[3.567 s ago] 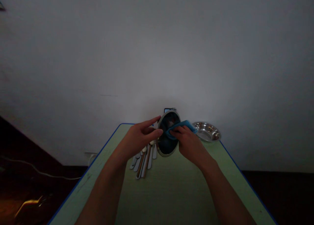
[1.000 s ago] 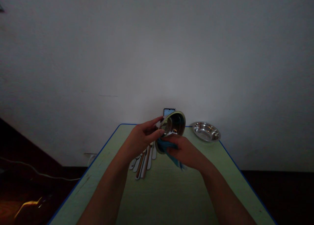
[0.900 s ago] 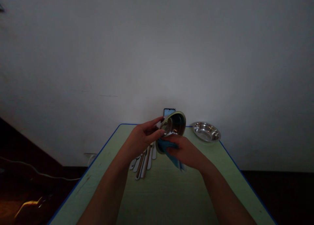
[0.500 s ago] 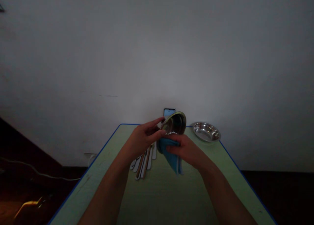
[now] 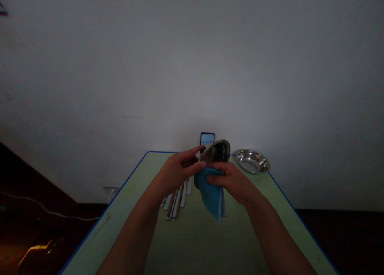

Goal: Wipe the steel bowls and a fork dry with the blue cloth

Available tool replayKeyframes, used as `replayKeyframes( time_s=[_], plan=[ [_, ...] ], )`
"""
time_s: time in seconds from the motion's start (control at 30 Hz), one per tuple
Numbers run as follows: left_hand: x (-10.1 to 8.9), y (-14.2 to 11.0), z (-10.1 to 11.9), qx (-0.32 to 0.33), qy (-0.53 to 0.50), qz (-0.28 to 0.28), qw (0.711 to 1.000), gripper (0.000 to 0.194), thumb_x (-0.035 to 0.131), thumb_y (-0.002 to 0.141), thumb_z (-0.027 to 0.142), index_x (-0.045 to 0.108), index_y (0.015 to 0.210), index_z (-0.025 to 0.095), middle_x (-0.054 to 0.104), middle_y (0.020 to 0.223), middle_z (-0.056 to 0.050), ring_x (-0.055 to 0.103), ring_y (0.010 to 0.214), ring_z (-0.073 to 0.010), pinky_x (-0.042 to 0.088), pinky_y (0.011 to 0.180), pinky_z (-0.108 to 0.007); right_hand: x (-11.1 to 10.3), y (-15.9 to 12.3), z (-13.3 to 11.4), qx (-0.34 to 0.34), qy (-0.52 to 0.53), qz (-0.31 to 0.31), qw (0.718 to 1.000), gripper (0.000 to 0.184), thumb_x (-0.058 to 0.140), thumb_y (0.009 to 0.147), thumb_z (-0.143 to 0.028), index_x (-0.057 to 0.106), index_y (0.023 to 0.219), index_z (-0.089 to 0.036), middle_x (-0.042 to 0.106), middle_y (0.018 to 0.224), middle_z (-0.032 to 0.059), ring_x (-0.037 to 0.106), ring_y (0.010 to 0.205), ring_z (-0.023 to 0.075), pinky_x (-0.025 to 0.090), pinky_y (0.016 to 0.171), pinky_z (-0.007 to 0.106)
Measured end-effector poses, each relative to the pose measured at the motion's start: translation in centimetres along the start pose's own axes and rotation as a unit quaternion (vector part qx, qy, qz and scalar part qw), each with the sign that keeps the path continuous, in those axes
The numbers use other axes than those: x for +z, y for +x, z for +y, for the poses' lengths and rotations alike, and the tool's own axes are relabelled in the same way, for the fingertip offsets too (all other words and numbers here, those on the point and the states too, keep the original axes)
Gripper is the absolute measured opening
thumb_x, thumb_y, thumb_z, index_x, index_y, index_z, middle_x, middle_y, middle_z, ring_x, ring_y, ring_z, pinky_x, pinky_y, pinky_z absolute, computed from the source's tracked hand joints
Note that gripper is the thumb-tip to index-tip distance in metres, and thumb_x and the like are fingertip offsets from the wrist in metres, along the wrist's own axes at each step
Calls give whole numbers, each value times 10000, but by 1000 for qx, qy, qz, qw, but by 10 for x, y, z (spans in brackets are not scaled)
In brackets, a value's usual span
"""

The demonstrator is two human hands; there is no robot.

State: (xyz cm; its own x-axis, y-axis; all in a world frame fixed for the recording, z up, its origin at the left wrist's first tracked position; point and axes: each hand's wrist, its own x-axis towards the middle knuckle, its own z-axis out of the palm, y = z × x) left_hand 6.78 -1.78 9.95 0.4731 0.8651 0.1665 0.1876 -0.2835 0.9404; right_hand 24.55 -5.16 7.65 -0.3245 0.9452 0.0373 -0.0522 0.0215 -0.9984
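My left hand (image 5: 180,171) grips the rim of a tilted stainless steel bowl (image 5: 217,151), held up above the table. My right hand (image 5: 229,179) is shut on a blue cloth (image 5: 210,195), pressing it against the bowl's lower side. The cloth hangs down from my fingers, and it hides the lower part of the bowl. Directly beneath my left hand lies a row of cutlery (image 5: 177,199) with pale and wooden-looking handles, its far ends hidden by that hand.
A second steel bowl (image 5: 252,161) stands on the far right of the green, blue-edged table (image 5: 198,243). A phone (image 5: 207,139) stands against the wall (image 5: 192,67) behind the held bowl. A white cable (image 5: 54,213) runs along the dark floor at left.
The held bowl has tilted further and shifted slightly right. The blue cloth has moved from inside the bowl to its lower outer side and now hangs lower from my right hand.
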Motion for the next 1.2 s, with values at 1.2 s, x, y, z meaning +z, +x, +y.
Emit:
replayKeyframes(
  time_s=[1.2],
  plan=[
    [1,1,-11,-30,-40,-43,998,648,716,709,321,517,1311,188,672,1124,-76,615,978,-202,468,881,-359,-9,2,-5,73,187,22,979,273,773,592,-197,724,853,-133,706,735,46,644,670,152,489,736,324]
  ],
)
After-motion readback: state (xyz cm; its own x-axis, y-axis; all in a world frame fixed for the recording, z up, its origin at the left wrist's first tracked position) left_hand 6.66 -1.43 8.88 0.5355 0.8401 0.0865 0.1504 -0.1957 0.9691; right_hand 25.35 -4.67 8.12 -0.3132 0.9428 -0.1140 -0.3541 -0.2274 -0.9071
